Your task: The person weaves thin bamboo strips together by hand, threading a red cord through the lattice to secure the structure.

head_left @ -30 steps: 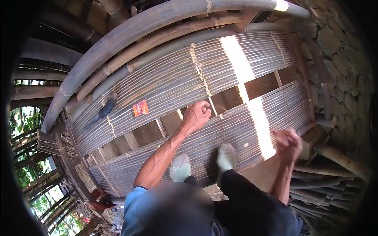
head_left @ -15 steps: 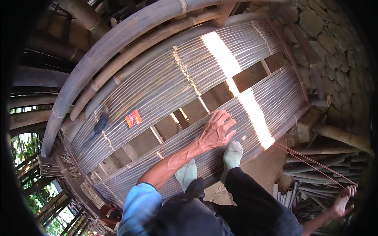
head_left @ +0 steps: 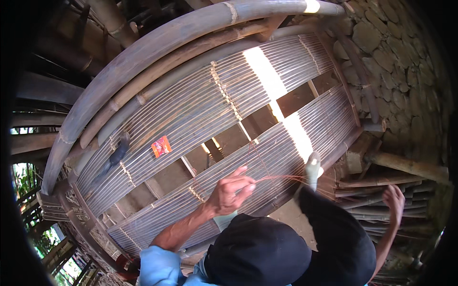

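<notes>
Thin reddish string point(head_left: 279, 178) stretches from my left hand point(head_left: 232, 190) toward my raised foot in a pale green sock point(head_left: 312, 167). My left thumb and fingers pinch the string above the near slats. Out at the right, my right hand point(head_left: 393, 202) is raised with its fingers curled closed; faint strands run from beside the foot toward it. Below both hands lies a bench of narrow bamboo slats point(head_left: 176, 119). Another strand crosses its near section around a lashing point(head_left: 254, 142). My other sock point(head_left: 224, 220) is partly hidden behind my left arm and dark cloth.
A small red-orange packet point(head_left: 161, 146) lies on the far slats, with a dark elongated object point(head_left: 117, 155) left of it. Thick curved bamboo poles point(head_left: 157, 35) form the bench's back. Bamboo pieces point(head_left: 377, 202) are stacked at right, below a stone wall point(head_left: 381, 43).
My left hand has moved left and nearer, from open over the slats to pinching the string. My right hand has risen and come inward. The raised foot has shifted right.
</notes>
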